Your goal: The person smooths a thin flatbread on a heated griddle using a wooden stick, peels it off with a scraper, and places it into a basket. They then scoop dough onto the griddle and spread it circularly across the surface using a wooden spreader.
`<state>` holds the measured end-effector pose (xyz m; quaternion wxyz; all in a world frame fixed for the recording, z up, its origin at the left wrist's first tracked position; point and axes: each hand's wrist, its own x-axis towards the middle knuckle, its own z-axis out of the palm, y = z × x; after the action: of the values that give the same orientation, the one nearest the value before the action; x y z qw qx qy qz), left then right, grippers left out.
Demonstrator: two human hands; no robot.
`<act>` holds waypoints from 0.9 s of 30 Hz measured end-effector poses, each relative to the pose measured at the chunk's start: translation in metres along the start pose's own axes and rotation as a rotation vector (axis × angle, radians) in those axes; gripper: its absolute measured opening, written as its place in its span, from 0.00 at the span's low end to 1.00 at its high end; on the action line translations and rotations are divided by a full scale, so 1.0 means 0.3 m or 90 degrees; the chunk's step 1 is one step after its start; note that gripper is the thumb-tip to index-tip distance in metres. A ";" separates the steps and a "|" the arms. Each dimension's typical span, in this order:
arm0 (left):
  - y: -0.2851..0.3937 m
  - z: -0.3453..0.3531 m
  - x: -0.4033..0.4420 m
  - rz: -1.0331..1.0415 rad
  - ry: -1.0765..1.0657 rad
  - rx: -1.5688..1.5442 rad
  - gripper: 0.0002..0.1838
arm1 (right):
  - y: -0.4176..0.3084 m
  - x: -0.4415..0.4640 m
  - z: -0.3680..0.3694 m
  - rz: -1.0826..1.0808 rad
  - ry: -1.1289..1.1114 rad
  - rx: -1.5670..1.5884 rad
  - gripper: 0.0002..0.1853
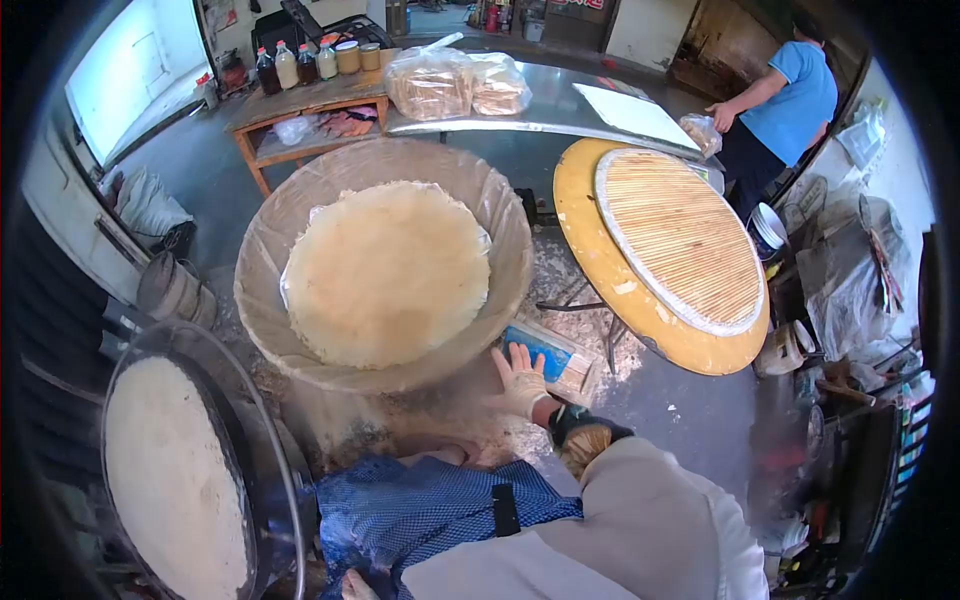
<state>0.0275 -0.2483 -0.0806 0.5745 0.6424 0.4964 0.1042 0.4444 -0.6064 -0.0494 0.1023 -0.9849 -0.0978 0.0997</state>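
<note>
My right hand [521, 384], in a pale glove with a dark cuff at the wrist, is stretched out with its fingers spread and nothing in it. It is over or beside a blue-and-clear flat package [545, 352]; contact cannot be made out. My left hand [358, 586] barely shows at the bottom edge, its fingers mostly cut off. Ahead, a wide basket [262, 250] lined with clear plastic holds thin round flatbreads [390, 270]. At lower left a round dark pan [225, 420] carries a pale, flat layer [175, 480], with a metal hoop [290, 500] around its side.
A round yellow board [585, 235] bears a slatted round mat [680, 240] at right. Behind stand a metal table [555, 95] with bagged flatbreads [430, 85] and a wooden bench [300, 105] with bottles and jars. A person in a blue shirt [800, 90] holds a bag at far right.
</note>
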 end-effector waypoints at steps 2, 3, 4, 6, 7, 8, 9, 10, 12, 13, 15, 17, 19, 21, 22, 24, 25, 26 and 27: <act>0.064 0.023 -0.029 0.090 0.010 0.202 0.18 | 0.033 0.005 0.029 0.003 0.007 -0.023 0.59; 0.029 0.012 -0.010 0.028 -0.025 0.190 0.18 | 0.049 0.001 0.041 0.005 0.009 -0.037 0.61; 0.029 0.019 0.002 -0.037 -0.060 0.175 0.19 | 0.053 0.005 0.015 0.063 -0.007 -0.054 0.62; 0.016 0.024 -0.014 -0.053 -0.082 0.218 0.19 | 0.095 0.033 0.043 0.144 -0.013 -0.055 0.62; 0.069 0.041 -0.036 -0.029 -0.078 0.249 0.19 | 0.107 0.044 0.052 0.185 -0.016 -0.056 0.62; 0.108 0.050 -0.052 -0.004 -0.074 0.279 0.19 | 0.082 0.039 0.023 0.182 -0.042 -0.091 0.55; 0.119 0.054 -0.061 0.023 -0.071 0.308 0.19 | 0.113 0.056 0.071 0.176 -0.017 -0.110 0.52; 0.099 0.050 -0.062 0.009 -0.064 0.266 0.20 | 0.166 0.089 0.154 0.168 0.008 -0.131 0.49; 0.015 0.036 -0.041 -0.017 -0.047 0.178 0.20 | 0.157 0.079 0.146 0.120 0.084 -0.183 0.39; -0.068 0.032 -0.008 0.006 0.019 0.145 0.20 | 0.155 0.081 0.154 0.106 0.054 -0.216 0.39; -0.249 0.030 0.046 0.044 0.158 0.076 0.21 | 0.169 0.079 0.184 0.070 -0.008 -0.286 0.38; 0.032 0.015 -0.056 0.044 0.001 0.201 0.20 | 0.134 -0.008 0.106 -0.012 0.054 -0.208 0.25; 0.080 -0.010 -0.084 0.066 -0.045 0.228 0.19 | 0.086 -0.115 0.046 -0.192 0.265 -0.217 0.23; -0.052 -0.013 -0.033 0.111 0.021 0.162 0.18 | 0.059 -0.171 0.037 -0.111 -0.103 -0.076 0.19; 0.001 0.004 -0.062 0.152 0.069 0.182 0.15 | -0.018 -0.231 0.009 -0.144 -0.081 -0.013 0.17; -0.018 -0.008 -0.051 0.165 0.046 0.200 0.13 | -0.130 -0.259 0.004 -0.235 -0.060 0.060 0.19; 0.032 -0.015 -0.071 0.184 0.014 0.168 0.12 | -0.181 -0.232 0.035 -0.294 -0.062 0.073 0.22; 0.065 -0.010 -0.087 0.203 0.043 0.165 0.12 | -0.365 -0.244 -0.122 -0.223 -0.188 0.386 0.23; 0.102 -0.024 -0.110 0.196 0.038 0.192 0.12 | -0.548 -0.255 -0.281 -0.110 -0.283 0.695 0.25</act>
<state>0.0222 -0.2639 -0.0380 0.4342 0.7858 0.4194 0.1343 0.3607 -0.4803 0.0813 0.5784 -0.7340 -0.1313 0.3308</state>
